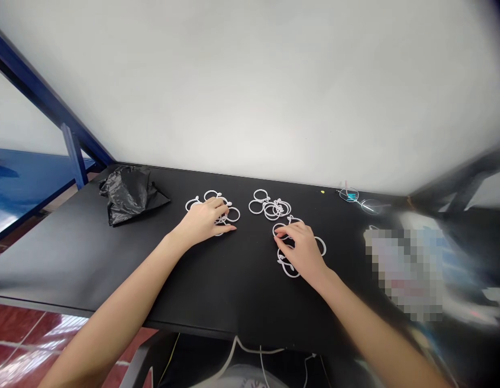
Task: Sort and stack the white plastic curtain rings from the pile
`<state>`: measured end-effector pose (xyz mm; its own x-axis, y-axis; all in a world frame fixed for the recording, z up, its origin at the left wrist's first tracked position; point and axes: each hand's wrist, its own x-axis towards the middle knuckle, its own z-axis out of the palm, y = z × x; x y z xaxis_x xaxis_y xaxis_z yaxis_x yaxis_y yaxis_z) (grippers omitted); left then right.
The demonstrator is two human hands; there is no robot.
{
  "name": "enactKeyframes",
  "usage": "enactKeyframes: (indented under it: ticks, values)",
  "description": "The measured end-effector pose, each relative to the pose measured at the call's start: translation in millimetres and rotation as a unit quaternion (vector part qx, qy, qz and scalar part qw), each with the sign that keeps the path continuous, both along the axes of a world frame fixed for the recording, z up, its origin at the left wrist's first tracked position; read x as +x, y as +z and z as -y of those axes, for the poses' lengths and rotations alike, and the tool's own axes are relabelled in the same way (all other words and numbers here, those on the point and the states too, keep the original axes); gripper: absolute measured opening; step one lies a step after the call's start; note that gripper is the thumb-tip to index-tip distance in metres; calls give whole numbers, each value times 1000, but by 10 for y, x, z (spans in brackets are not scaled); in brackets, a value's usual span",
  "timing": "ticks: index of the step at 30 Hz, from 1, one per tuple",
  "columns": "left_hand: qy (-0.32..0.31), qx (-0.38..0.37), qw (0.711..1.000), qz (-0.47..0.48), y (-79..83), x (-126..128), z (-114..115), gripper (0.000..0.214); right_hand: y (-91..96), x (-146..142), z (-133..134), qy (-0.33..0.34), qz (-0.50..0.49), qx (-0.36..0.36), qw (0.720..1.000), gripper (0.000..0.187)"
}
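Several white rings with small knobbed ends lie in three loose groups on the black table (242, 291). My left hand (205, 218) rests over the left group of white rings (233, 214), palm down, thumb stretched apart from the bent fingers; it covers part of that group. At the right group, my right hand (302, 245) has thumb and forefinger close together on the edge of a white ring (279, 230), with other rings under and around the palm. Between the hands, a little farther back, a middle group of overlapping white rings (270, 205) is touched by neither hand.
A crumpled black plastic bag (131, 196) sits at the back left. Thin-framed eyeglasses (349, 194) lie at the back right, near a small yellow bit (323, 192). A blurred, pixelated clear package (407, 275) is at the right. A white wall (250, 97) borders the table's back.
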<state>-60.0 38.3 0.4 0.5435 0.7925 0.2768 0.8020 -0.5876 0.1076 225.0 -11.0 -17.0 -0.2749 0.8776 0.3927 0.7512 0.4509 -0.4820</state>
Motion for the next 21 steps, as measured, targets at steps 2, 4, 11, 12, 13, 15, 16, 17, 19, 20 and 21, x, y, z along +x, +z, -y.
enactKeyframes:
  ticks: [2,4,11,12,13,15,16,17,19,20,21]
  values:
    - [3,10,1000,4,11,1,7,45,26,-20,12,1,-5,6,1000,12]
    - [11,26,999,29,45,22,35,50,71,-43,27,4,-28,36,999,11]
    - [-151,-64,975,152,163,392,369,62,149,-167,161,141,-158,136,968,14]
    - [-181,-70,970,145,151,457,417,57,143,-189,188,162,-165,139,963,16]
    - [-193,-73,969,136,131,512,455,51,138,-210,214,179,-169,141,959,17]
    - [-198,-77,968,134,80,587,502,48,134,-245,255,188,-177,151,954,18]
    - [-194,-78,967,143,56,605,511,49,138,-257,267,179,-180,158,954,18]
    - [-190,-80,966,155,35,612,513,50,144,-263,275,164,-183,165,955,18]
    - [-180,-78,964,181,13,605,508,51,160,-262,276,141,-189,163,958,23]
    - [-176,-75,963,190,11,596,503,51,167,-256,272,137,-192,149,960,26]
    - [-172,-69,963,196,13,587,497,50,172,-249,269,133,-196,130,963,28]
